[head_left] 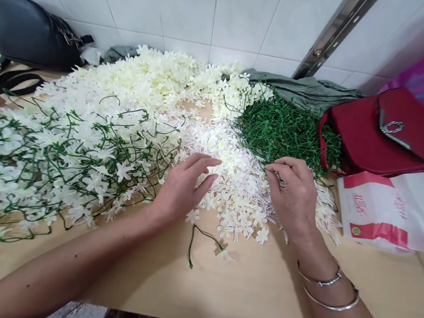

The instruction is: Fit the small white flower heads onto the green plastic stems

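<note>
My left hand [186, 184] hovers at the edge of a heap of small white artificial flowers [231, 162], thumb and fingers apart with nothing between them. Thumb and forefinger of my right hand [292, 195] are pinched together beside a pile of green plastic stems [280, 129]; what they hold, if anything, is too small to make out. One green stem with a white flower [205, 231] lies on the wooden table [240, 291] between my forearms. To the left spreads a large pile of white flowers on green stems [78, 149].
Cream-coloured flower heads [156, 73] are heaped along the tiled wall. A black bag [35, 31] stands at the back left. On the right are a red bag [402, 134] and a white-and-red paper bag [383, 211]. Grey-green cloth [305, 90] lies behind the stems.
</note>
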Motion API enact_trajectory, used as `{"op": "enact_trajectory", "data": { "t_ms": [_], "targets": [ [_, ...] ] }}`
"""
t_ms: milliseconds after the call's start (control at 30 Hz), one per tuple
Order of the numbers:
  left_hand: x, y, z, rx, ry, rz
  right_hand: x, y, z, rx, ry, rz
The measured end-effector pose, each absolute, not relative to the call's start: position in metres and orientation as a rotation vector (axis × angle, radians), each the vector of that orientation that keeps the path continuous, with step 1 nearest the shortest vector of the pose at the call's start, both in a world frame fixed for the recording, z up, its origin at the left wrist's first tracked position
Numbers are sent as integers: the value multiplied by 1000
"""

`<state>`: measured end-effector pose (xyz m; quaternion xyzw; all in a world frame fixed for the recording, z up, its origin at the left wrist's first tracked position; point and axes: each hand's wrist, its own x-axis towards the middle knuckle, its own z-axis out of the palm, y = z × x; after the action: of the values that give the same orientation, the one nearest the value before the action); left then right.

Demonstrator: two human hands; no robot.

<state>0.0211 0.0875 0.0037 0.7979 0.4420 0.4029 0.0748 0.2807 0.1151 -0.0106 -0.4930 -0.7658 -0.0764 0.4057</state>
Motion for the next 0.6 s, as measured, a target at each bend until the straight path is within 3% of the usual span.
{"op": "enact_trajectory", "data": {
  "t_ms": [333, 600],
  "targets": [
    [33, 130, 7, 2453, 1655, 754, 268, 105, -17, -1390, -2222, 3],
    [32, 113, 17, 1977, 1363, 1363, 261, 100, -5, -1209, -2017, 172]
  ]
}}
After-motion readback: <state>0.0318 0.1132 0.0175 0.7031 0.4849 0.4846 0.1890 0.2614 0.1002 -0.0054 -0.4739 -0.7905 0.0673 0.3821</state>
